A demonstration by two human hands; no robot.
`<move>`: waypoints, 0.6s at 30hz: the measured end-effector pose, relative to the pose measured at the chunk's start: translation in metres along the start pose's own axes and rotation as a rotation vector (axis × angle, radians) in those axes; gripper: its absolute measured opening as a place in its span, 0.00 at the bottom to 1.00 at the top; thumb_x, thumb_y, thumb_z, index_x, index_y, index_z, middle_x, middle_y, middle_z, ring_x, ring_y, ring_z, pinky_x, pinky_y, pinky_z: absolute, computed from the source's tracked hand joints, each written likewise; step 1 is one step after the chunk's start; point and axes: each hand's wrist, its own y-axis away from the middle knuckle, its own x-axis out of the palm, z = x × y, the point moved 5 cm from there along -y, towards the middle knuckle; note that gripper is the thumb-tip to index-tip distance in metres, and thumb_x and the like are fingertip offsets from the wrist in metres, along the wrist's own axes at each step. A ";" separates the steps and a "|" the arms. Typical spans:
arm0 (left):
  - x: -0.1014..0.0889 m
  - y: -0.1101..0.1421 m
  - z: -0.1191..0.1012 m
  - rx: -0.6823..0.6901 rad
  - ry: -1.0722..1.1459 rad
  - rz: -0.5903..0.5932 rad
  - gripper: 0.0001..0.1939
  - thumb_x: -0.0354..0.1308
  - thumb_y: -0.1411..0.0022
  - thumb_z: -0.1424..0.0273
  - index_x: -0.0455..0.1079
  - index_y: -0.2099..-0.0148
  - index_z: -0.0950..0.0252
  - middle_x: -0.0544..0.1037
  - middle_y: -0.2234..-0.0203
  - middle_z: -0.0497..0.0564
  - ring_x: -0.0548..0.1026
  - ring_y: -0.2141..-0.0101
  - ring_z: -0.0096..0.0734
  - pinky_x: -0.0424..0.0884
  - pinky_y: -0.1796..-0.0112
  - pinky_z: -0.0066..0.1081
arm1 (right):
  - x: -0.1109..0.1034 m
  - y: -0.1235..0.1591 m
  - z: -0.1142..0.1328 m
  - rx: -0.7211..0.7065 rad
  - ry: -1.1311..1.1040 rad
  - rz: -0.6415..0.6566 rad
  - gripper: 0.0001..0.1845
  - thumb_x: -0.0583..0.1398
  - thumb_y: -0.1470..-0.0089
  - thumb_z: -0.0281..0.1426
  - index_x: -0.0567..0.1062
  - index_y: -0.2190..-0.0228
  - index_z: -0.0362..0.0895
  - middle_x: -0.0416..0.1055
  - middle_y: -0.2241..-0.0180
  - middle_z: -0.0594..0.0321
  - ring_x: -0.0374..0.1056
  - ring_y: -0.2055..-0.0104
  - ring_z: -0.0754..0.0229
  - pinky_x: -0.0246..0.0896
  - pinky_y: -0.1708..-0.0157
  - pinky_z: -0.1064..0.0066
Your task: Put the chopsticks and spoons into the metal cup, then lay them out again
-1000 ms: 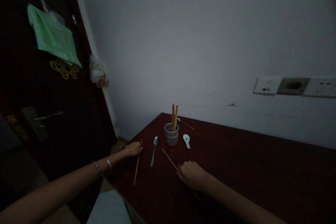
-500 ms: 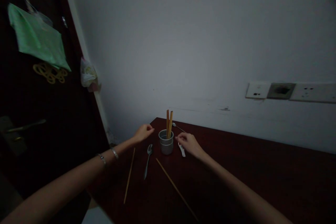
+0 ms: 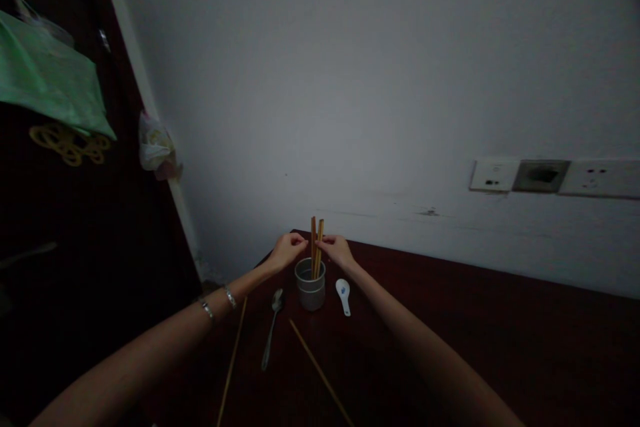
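Note:
A grey metal cup [image 3: 311, 295] stands on the table with a few wooden chopsticks [image 3: 313, 243] upright in it. My right hand [image 3: 338, 251] reaches in from the right, its thumb and fingers closed on the upper part of the chopsticks. Left of them, my left hand [image 3: 290, 249] is curled into a pinch close beside the chopsticks; nothing shows between its fingertips. A white ceramic spoon [image 3: 343, 295] lies right of the cup, under my right wrist. Left of the cup rests a metal spoon [image 3: 272, 330].
Two thin sticks lie nearer me on the dark red table [image 3: 425, 320]: a left stick [image 3: 233, 360] and a middle stick [image 3: 320, 372]. Behind the table rises a pale wall [image 3: 350, 113] with sockets [image 3: 543, 175]. A dark door [image 3: 100, 213] stands at left.
Both my hands have closed in on the chopsticks above the cup. The right one has left the white spoon's side and taken hold of them. The view has shifted slightly.

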 end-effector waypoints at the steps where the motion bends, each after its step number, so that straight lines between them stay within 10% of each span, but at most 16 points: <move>1: -0.002 0.000 -0.002 0.003 0.004 0.000 0.16 0.51 0.49 0.62 0.70 0.71 0.71 0.72 0.80 0.50 0.67 0.78 0.25 0.61 0.78 0.23 | -0.001 0.000 0.002 -0.030 0.023 -0.014 0.15 0.58 0.55 0.36 0.75 0.71 0.36 0.70 0.79 0.62 0.58 0.83 0.70 0.51 0.86 0.80; 12: -0.030 0.003 -0.050 0.079 0.071 -0.154 0.17 0.54 0.50 0.60 0.71 0.68 0.71 0.73 0.76 0.51 0.66 0.77 0.23 0.61 0.79 0.21 | -0.019 0.002 0.044 -0.238 -0.060 -0.075 0.17 0.60 0.60 0.40 0.76 0.76 0.36 0.73 0.77 0.58 0.66 0.76 0.62 0.57 0.78 0.75; 18: -0.029 0.000 -0.080 0.123 0.105 -0.001 0.18 0.56 0.50 0.61 0.73 0.62 0.70 0.75 0.72 0.53 0.66 0.79 0.21 0.60 0.82 0.20 | -0.045 -0.001 0.098 -0.323 -0.190 -0.129 0.19 0.61 0.61 0.42 0.74 0.76 0.36 0.70 0.80 0.61 0.60 0.82 0.67 0.54 0.85 0.77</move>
